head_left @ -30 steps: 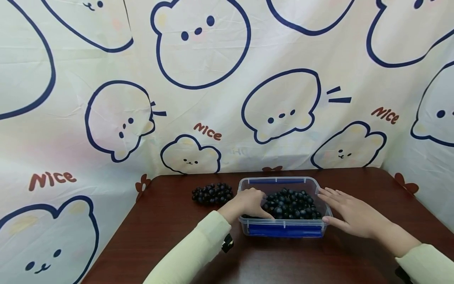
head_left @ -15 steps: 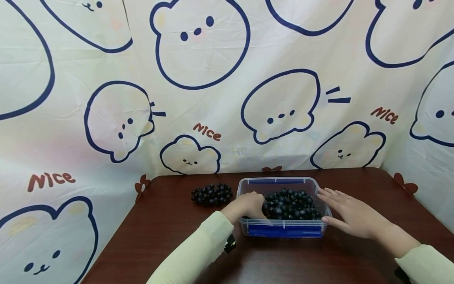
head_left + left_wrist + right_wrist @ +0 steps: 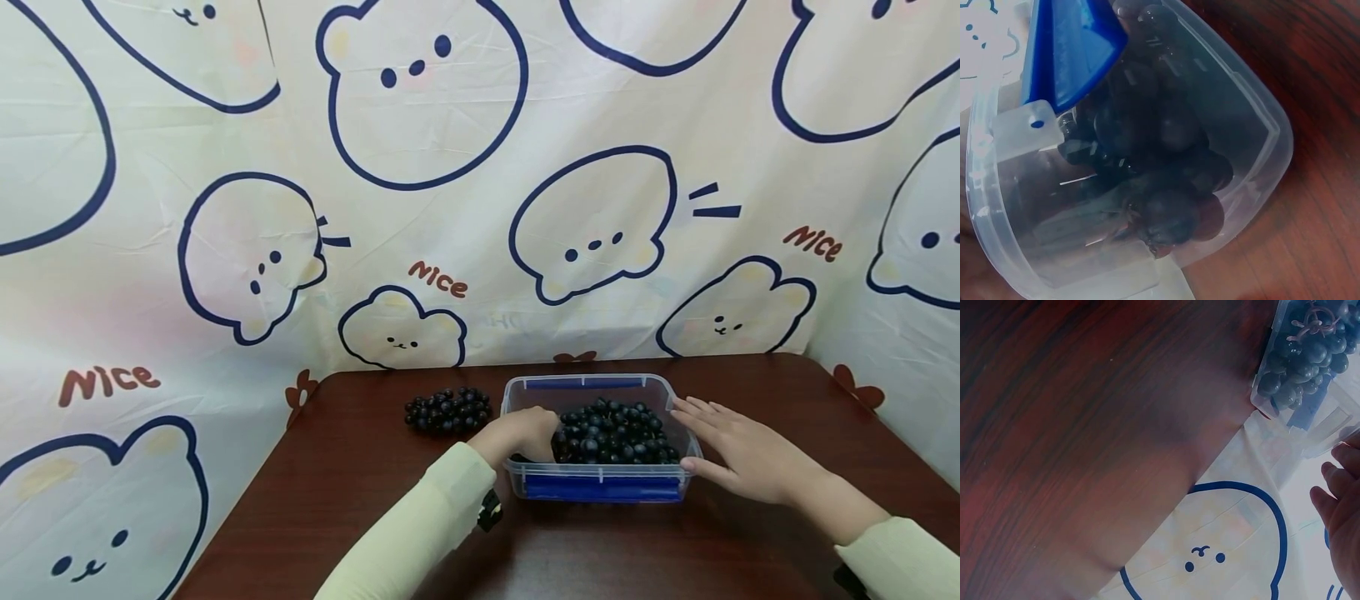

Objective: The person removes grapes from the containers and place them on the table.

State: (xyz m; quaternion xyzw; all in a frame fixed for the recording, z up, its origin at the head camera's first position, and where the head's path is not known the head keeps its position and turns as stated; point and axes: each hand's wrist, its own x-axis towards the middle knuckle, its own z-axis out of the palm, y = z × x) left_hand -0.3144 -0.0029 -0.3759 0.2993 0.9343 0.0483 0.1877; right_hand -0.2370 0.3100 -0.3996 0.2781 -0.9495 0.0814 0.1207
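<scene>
At the right hand [image 3: 750, 458], the box [image 3: 600, 487] lies lengthwise left to right.

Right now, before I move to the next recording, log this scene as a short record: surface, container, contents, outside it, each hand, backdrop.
Surface: brown table
Container: clear box with blue sides, open on top
Contents: dark grapes, heaped
Outside: one bunch on the table, left of the box
Left hand: inside the box's left end, fingertips hidden
Right hand: fingers straight, at the box's right side
Backdrop: pale cloth with bear drawings
</scene>
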